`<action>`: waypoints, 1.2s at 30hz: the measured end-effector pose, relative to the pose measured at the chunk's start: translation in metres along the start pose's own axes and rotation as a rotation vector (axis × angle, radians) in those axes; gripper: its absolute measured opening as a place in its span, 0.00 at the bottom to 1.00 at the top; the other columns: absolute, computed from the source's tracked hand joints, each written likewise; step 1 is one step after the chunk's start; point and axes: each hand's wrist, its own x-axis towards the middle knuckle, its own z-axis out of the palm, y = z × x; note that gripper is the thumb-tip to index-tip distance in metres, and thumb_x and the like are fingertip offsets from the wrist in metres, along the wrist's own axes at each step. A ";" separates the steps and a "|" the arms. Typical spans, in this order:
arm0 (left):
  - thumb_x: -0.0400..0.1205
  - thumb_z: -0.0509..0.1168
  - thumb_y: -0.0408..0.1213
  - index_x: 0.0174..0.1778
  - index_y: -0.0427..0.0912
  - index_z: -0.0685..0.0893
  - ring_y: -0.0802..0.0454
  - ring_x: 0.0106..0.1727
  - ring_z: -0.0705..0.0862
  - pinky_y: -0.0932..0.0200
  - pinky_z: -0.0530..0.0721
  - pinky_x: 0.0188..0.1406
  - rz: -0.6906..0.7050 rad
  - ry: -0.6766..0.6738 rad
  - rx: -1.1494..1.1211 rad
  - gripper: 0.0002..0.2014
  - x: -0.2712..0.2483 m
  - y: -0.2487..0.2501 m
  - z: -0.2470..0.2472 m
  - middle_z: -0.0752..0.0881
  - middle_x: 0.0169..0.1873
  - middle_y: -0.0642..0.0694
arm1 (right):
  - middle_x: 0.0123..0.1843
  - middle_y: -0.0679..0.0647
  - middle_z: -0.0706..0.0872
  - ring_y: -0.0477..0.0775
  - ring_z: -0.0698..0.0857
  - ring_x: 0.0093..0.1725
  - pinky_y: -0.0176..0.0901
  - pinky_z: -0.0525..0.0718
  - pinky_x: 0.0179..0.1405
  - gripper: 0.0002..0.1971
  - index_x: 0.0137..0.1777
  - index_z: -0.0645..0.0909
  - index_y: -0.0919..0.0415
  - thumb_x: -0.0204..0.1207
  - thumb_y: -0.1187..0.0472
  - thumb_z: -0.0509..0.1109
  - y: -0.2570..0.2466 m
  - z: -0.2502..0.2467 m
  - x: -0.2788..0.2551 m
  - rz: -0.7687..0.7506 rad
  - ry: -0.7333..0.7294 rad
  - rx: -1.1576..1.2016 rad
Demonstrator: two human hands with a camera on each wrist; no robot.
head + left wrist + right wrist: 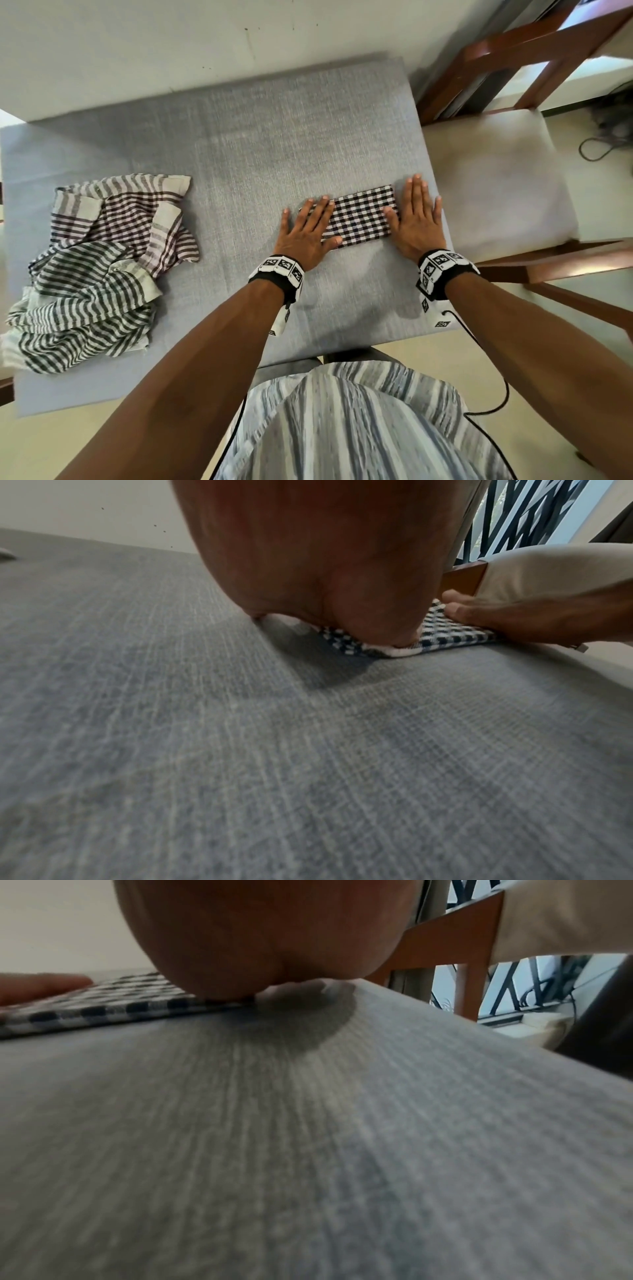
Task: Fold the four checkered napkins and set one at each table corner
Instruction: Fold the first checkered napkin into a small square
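Both hands are pressing flat, fingers straight and slightly spread: left hand (306,230) and right hand (415,219) on the ends of the folded checkered napkin (360,215) lying on the grey table (239,144); crumpled napkins (102,267) are lying well apart.

- The worktop (239,144) is covered in matt grey cloth with a fine, visible weave.
- The folded napkin (359,219) is woven checked cloth, flat and matt.
- The crumpled napkins (102,267) are thin, wrinkled striped cloth.
- The chair (513,58) has a glossy reddish wood frame and a smooth, pale padded seat.
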 end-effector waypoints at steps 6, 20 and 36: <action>0.83 0.38 0.66 0.87 0.52 0.40 0.52 0.87 0.40 0.31 0.40 0.82 -0.008 0.003 0.037 0.38 0.000 0.002 0.001 0.41 0.87 0.55 | 0.89 0.54 0.39 0.52 0.39 0.88 0.61 0.42 0.86 0.34 0.88 0.39 0.58 0.89 0.41 0.44 -0.045 0.018 -0.013 -0.337 -0.034 -0.136; 0.85 0.52 0.64 0.87 0.48 0.38 0.50 0.87 0.36 0.37 0.39 0.85 0.054 -0.071 -0.101 0.43 -0.004 -0.002 -0.017 0.37 0.86 0.50 | 0.89 0.60 0.44 0.60 0.48 0.88 0.59 0.50 0.85 0.39 0.88 0.42 0.59 0.86 0.39 0.53 -0.010 -0.016 0.005 -0.029 -0.080 0.038; 0.87 0.58 0.53 0.85 0.43 0.33 0.51 0.86 0.33 0.45 0.38 0.86 -0.299 -0.025 -0.401 0.44 -0.057 -0.033 -0.026 0.34 0.86 0.48 | 0.67 0.67 0.76 0.69 0.81 0.62 0.54 0.79 0.62 0.26 0.70 0.74 0.68 0.75 0.58 0.75 -0.050 -0.028 0.013 0.362 -0.028 0.349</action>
